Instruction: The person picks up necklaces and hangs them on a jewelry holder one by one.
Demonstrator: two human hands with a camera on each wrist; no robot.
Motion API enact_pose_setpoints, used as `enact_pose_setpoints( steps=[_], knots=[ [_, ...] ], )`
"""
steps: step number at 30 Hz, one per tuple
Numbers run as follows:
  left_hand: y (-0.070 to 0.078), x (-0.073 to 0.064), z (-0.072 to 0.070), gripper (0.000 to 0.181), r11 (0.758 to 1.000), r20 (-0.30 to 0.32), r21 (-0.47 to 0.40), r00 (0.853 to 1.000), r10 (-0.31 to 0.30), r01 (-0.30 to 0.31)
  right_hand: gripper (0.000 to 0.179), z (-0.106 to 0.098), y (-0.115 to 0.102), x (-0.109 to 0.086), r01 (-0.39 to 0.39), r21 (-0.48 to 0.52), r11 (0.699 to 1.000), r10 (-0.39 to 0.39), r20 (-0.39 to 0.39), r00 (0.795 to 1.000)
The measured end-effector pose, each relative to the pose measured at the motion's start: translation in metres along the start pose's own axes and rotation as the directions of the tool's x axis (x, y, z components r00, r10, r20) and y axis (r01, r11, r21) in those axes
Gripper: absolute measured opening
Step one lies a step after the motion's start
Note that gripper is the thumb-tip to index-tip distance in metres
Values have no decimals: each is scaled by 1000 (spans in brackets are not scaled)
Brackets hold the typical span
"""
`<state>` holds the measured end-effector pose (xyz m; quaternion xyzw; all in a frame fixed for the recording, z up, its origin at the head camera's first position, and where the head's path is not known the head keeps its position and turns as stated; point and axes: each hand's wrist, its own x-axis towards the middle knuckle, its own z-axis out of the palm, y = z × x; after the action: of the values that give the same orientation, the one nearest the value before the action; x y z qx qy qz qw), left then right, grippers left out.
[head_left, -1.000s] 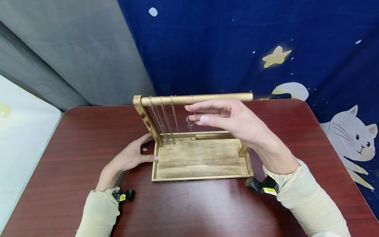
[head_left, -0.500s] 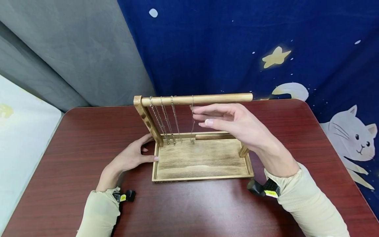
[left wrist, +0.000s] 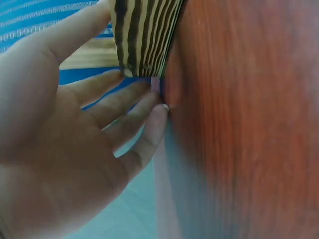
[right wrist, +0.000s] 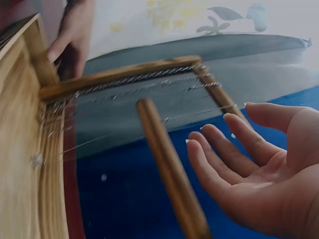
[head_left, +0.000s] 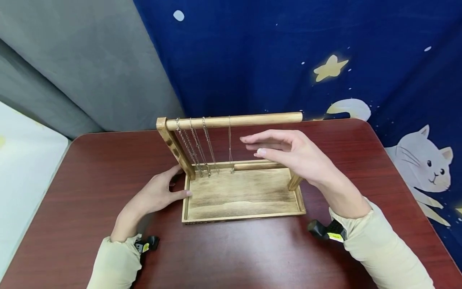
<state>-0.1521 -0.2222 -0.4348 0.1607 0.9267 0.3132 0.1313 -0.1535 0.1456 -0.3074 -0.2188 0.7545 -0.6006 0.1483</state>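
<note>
A wooden jewelry stand has a shallow tray [head_left: 242, 194] and a top bar [head_left: 267, 119] fixed to a left post [head_left: 177, 150]. Several thin chain necklaces [head_left: 208, 136] hang bunched toward the bar's left end. Apart from them, one fine necklace [head_left: 229, 140] hangs near the middle, its lower end close to the tray's back. My right hand [head_left: 292, 152] hovers just right of it, fingers extended and nothing in them, also seen in the right wrist view. My left hand [head_left: 155, 193] holds the tray's left end, thumb on the rim and fingers by the back corner.
A shorter, lower wooden rod [right wrist: 172, 169] runs toward the stand's right side, its left end free. The stand sits on a dark red table [head_left: 252, 249]. A grey curtain [head_left: 83, 64] and a blue patterned curtain [head_left: 252, 56] hang behind.
My right hand has released the fine necklace, which now hangs straight from the bar, and has drawn back to the right. My left hand stays at the tray's left end.
</note>
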Motion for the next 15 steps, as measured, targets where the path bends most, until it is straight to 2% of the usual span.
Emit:
enact_pose_setpoints(
  steps=[6,11,15],
  knots=[
    [7,-4,1,88,996,-78,83,996,46,-39,31,-9,18,-14,76,-107,991,-84,-72,994],
    [7,-13,-1,87,985,-140,164,987,84,-61,33,-17,27,-27,158,-159,975,-178,-125,976],
    [6,-19,-2,87,975,-171,211,980,100,-62,36,-24,31,-37,186,-216,959,-223,-167,960]
  ],
)
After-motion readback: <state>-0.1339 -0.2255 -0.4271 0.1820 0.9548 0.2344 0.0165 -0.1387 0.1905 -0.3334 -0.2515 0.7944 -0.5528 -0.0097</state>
